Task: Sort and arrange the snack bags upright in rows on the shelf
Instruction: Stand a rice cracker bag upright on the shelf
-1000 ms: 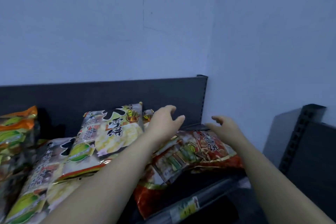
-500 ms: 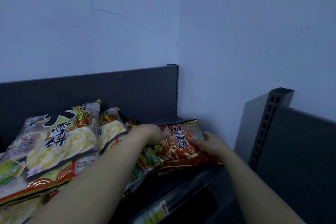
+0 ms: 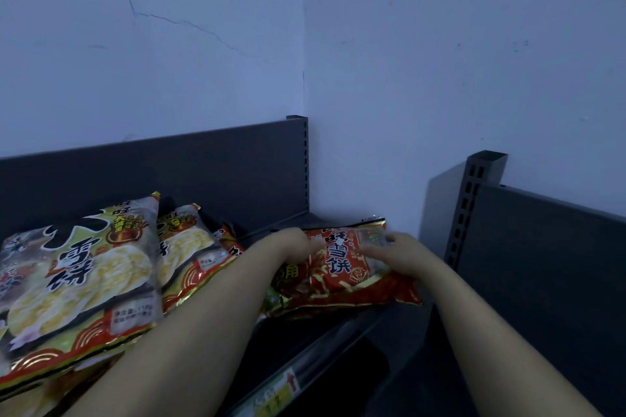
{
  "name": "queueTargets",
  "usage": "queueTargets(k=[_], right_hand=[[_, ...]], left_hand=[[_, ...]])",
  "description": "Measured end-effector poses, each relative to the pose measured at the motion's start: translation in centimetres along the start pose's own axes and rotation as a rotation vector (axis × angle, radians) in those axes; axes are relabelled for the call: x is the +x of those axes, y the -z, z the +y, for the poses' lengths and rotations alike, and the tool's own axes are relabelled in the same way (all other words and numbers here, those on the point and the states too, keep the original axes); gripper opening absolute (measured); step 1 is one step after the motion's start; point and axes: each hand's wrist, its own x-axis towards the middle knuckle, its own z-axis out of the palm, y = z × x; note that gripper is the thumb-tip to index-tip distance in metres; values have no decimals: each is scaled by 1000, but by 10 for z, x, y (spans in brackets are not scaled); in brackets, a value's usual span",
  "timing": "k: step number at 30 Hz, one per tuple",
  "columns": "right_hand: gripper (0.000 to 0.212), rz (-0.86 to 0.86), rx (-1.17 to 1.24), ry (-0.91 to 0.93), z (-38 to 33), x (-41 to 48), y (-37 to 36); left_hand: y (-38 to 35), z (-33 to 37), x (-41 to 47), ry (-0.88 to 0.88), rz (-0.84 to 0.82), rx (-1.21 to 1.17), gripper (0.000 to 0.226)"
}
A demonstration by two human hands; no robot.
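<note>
A red snack bag [image 3: 342,267] lies flat at the right end of the dark shelf [image 3: 338,332]. My left hand [image 3: 289,242] grips its upper left edge, fingers curled over it. My right hand [image 3: 394,256] holds its right side, fingers bent onto the bag's face. To the left, a large green and black rice-cracker bag [image 3: 81,281] leans back, with a second bag of the same kind [image 3: 184,247] behind it. A further red bag [image 3: 227,244] peeks out between them, mostly hidden.
A dark back panel [image 3: 203,173] runs behind the bags and ends at a slotted post [image 3: 305,162] in the wall corner. Another slotted upright [image 3: 471,200] and panel stand at the right. A yellow price tag [image 3: 274,396] sits on the shelf's front rail.
Both hands came down from hovering above the red bag and took hold of it. The view swung right, so the green bags now sit further left.
</note>
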Motion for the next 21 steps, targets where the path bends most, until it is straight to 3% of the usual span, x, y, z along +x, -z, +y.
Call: queueTargets(k=[2, 7, 11, 15, 18, 21], right_hand=[[78, 1, 5, -20, 8, -3, 3], [35, 9, 93, -61, 20, -7, -7], [79, 190, 127, 61, 13, -5, -8], [52, 355, 44, 202, -15, -16, 13], [47, 454, 100, 340, -36, -21, 28], [50, 504, 174, 452, -60, -33, 36]], left_hand=[[-5, 6, 0, -2, 21, -63, 71], [-16, 8, -3, 46, -7, -323, 63], [-19, 8, 0, 85, 59, -723, 62], [-12, 2, 1, -24, 201, -1029, 52], [4, 3, -10, -157, 338, -1164, 39], [28, 2, -34, -265, 478, -1239, 53]])
